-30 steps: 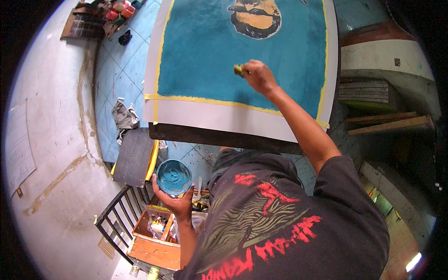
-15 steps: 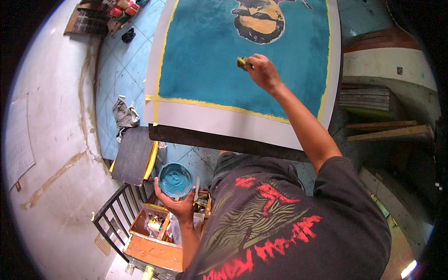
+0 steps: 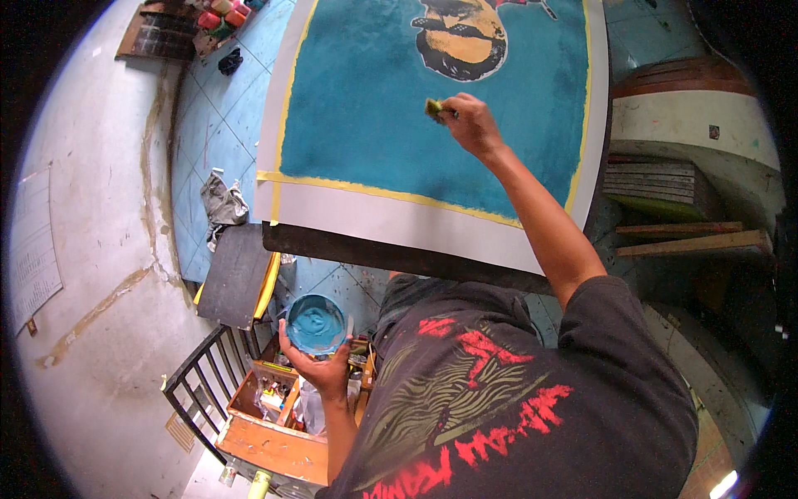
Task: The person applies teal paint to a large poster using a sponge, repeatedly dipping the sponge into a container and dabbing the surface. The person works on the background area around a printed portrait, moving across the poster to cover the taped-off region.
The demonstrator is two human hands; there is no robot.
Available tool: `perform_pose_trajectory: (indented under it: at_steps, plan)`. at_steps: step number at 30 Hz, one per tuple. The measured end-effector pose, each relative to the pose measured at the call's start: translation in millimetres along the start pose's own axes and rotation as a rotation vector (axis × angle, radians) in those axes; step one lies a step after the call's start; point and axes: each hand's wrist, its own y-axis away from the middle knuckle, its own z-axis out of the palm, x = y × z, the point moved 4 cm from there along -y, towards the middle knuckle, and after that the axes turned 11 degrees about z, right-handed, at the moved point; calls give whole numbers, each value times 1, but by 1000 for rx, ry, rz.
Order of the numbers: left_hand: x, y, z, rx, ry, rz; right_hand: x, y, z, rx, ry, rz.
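A large canvas [image 3: 357, 218] leans in front of me, painted teal inside a yellow tape border, with an orange and black figure [image 3: 461, 37] at its top. My right hand [image 3: 467, 121] is raised against the teal area and grips a small yellowish sponge [image 3: 434, 107] pressed to the paint just below the figure. My left hand [image 3: 320, 370] is low near my waist and holds a round bowl of teal paint [image 3: 316, 324] from underneath.
A wooden box [image 3: 274, 424] with paint bottles sits on a black metal rack [image 3: 199, 391] under my left hand. A dark board [image 3: 233, 274] and a grey rag [image 3: 220, 204] lie on the blue tiled floor. Stacked boards [image 3: 657, 187] stand at right, red containers [image 3: 220, 12] top left.
My right hand with the sponge has moved up the canvas toward the figure. The bowl stays held low in my left hand.
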Motion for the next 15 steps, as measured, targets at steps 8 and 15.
perform_pose_trajectory:
  at_steps: [8,15]
  plan:
    - [3,2,6,-21,-41,2,9,102,15,-232,222,-70]
    - [8,2,10,-6,11,-2,30,44,-19,-78,336,50]
